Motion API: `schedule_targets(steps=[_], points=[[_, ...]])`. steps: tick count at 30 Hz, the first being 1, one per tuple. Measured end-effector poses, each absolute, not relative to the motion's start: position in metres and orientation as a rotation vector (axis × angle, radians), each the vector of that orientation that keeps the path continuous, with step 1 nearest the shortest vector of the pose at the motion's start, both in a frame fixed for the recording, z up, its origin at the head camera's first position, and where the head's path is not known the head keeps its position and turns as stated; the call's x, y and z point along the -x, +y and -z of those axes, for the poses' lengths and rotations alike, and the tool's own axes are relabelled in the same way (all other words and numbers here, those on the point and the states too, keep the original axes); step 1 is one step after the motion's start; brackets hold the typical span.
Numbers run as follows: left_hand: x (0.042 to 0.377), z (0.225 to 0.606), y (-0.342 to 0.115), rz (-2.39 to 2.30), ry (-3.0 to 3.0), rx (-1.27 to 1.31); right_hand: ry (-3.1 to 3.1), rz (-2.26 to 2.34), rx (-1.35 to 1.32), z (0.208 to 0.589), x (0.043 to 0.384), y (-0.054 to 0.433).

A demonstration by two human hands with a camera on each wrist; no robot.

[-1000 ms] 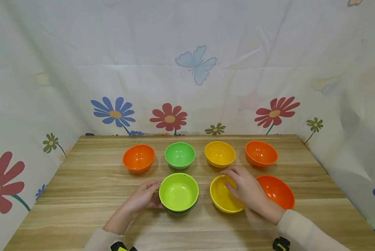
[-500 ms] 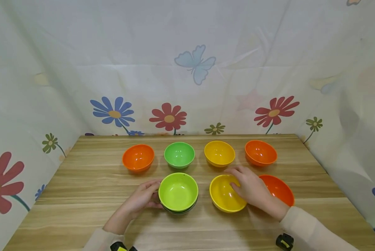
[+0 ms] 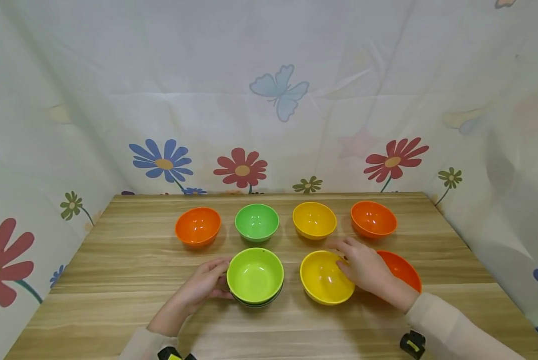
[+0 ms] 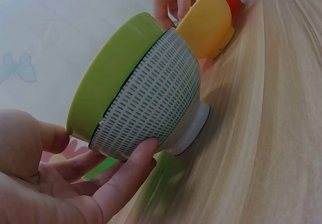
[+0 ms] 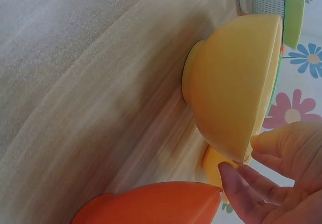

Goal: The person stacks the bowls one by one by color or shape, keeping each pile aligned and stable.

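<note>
A lime-green bowl [image 3: 255, 276] sits nested in a white bowl with green dashes [image 4: 151, 93]. My left hand [image 3: 206, 284] holds this stack from the left, thumb at the green rim and fingers against the patterned side. To the right stands a yellow bowl [image 3: 326, 280], upright on the table. My right hand [image 3: 365, 267] is at its right rim, thumb just over the edge and the other fingers spread outside. In the right wrist view, the thumb and fingertips [image 5: 257, 144] lie close to the yellow rim; firm contact cannot be made out.
An orange bowl [image 3: 401, 272] stands right of the yellow one, partly behind my right hand. Along the back stand an orange bowl [image 3: 199, 227], a green bowl [image 3: 257, 223], another yellow bowl [image 3: 315, 221] and another orange bowl [image 3: 374, 220]. A flowered cloth [image 3: 278, 150] hangs behind the wooden table [image 3: 129, 280].
My right hand has drifted right, from over the near yellow bowl to its right rim, while that bowl stays nearly in place. The left hand and the stack have not visibly moved.
</note>
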State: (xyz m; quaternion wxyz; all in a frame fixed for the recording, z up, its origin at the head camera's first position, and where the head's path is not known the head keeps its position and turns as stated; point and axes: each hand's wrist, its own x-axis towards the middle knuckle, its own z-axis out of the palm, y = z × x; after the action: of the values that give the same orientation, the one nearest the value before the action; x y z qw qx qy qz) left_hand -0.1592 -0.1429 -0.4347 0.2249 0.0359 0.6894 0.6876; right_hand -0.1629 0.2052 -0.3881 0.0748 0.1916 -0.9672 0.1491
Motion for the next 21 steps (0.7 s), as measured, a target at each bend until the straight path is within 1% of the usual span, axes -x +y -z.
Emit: schedule_targets(steps=[11,21], points=[[0.1586,0.4349,-0.1443,-1.906,1.903,-0.095,-2.953,-0.520,-0.518,0.3876,0.1681,0.2054],[0.1596,0.4347,-0.1430,-1.910,1.882,-0.098,-3.032,-0.590,-0.401,0.3853,0.1693,0.2058]])
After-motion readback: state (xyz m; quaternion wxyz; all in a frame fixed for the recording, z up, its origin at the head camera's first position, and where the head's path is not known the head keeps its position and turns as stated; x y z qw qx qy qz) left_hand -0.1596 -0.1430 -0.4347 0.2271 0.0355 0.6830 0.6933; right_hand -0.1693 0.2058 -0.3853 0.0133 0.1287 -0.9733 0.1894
